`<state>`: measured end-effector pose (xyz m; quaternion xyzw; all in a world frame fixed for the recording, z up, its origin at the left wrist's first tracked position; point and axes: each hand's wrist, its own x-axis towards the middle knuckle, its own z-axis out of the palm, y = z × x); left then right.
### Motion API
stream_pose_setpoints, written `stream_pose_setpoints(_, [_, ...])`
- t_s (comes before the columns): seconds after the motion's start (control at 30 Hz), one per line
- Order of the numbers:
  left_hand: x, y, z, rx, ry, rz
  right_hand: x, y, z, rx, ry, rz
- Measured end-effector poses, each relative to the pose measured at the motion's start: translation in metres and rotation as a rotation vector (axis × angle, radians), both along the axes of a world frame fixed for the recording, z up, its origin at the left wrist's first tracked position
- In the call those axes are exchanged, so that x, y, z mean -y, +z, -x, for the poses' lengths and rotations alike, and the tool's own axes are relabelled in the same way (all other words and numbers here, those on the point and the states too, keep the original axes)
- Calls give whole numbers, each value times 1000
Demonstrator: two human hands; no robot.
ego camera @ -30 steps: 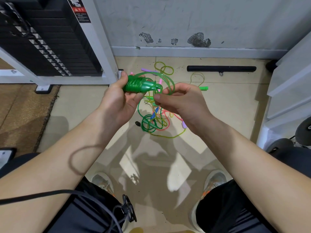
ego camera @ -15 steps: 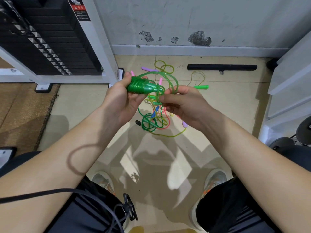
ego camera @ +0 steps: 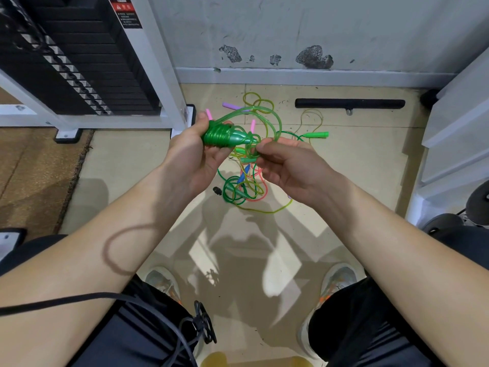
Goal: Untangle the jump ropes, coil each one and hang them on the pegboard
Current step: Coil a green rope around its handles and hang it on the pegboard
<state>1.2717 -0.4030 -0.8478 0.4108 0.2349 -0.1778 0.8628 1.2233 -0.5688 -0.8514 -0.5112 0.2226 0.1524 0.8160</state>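
your left hand grips wound green jump rope, held over tangle on floor. right hand pinches its free length. lay next turn snug, tension steady, don't drag tangle.

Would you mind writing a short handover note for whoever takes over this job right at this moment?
Left hand: grips the green rope bundle, whose cord is wound round the handle.
Right hand: pinches the cord at the bundle's tip; a loose green loop arcs above.
Other ropes: tangled pile on the floor beyond the hands, with a green handle lying to its right.
Done: green rope mostly wound.
Left: finish off the loose loop, untangle and coil the rest, hang them all. The pegboard is not in view.
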Motion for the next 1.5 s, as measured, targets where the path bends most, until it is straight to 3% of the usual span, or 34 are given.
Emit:
stream_pose_setpoints(0.17, [1,-2,1,13,-9,-1,0,1,-1,63,38,125])
stream_pose_setpoints(0.4, [0,-1,1,15,-17,-63,3,0,-3,77,118,-14])
stream_pose_setpoints(0.63, [5,-2,6,50,11,-136,0,-4,-2,26,123,45])
stream_pose_setpoints(0.83, [6,0,8,43,7,-134,-1,-1,-3,-7,70,-100])
stream_pose_setpoints(1.0, [1,2,2,32,33,-84,8,-1,-1,44,181,-254])
stream_pose_setpoints(1.27, [-3,1,-3,-8,27,-75,9,-4,1,69,73,11])
stream_pose_setpoints(1.5, [-3,-1,-2,-20,4,-79,8,-5,-1,199,101,-13])
